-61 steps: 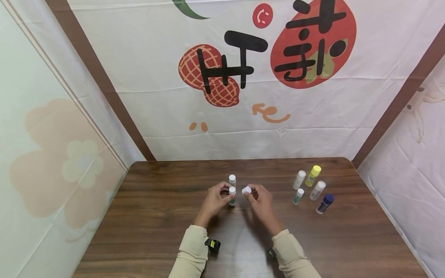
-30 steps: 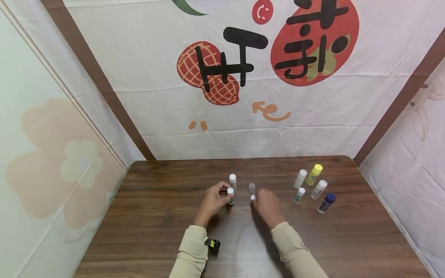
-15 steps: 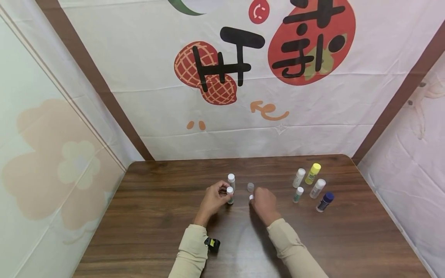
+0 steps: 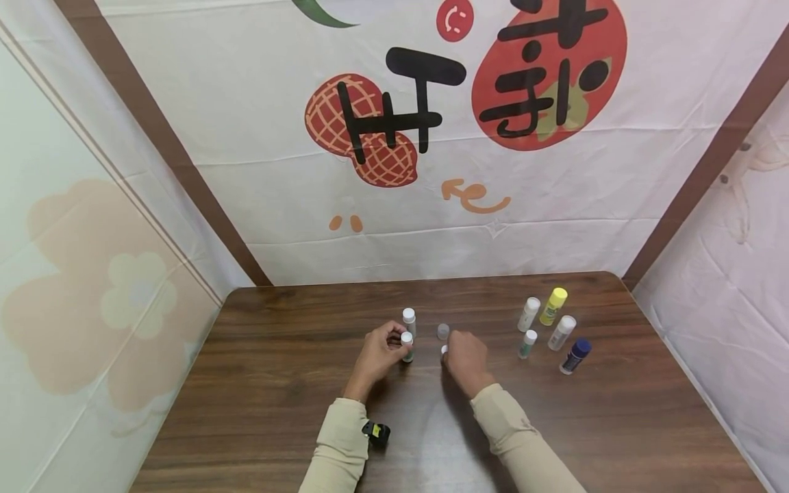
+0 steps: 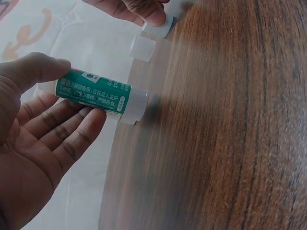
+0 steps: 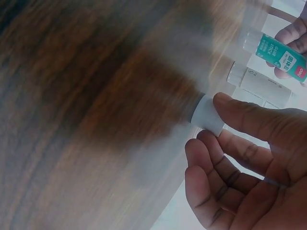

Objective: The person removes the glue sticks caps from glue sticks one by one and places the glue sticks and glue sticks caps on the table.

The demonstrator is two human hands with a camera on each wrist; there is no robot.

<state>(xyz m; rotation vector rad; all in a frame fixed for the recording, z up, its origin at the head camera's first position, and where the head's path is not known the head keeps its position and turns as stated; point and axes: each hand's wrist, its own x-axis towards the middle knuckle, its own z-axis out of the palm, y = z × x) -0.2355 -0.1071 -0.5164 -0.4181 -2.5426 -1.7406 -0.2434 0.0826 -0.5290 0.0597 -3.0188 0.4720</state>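
The place looks like a makeshift booth walled in cloth; what kind of room lies around it cannot be told. A creased white backdrop point(image 4: 536, 243) with brown bands point(image 4: 174, 150), a cartoon peanut print point(image 4: 390, 164) and bold black lettering point(image 4: 425, 66) hangs behind a wood-grain worktop point(image 4: 277, 390), with a pale flower-printed sheet point(image 4: 68, 294) to the left and a whitish sheet point(image 4: 733, 308) to the right.

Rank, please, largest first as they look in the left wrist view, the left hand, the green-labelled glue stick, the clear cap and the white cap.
1. Left hand
2. Green-labelled glue stick
3. Clear cap and white cap, unranked: they look alike, and the right hand partly hides the latter.
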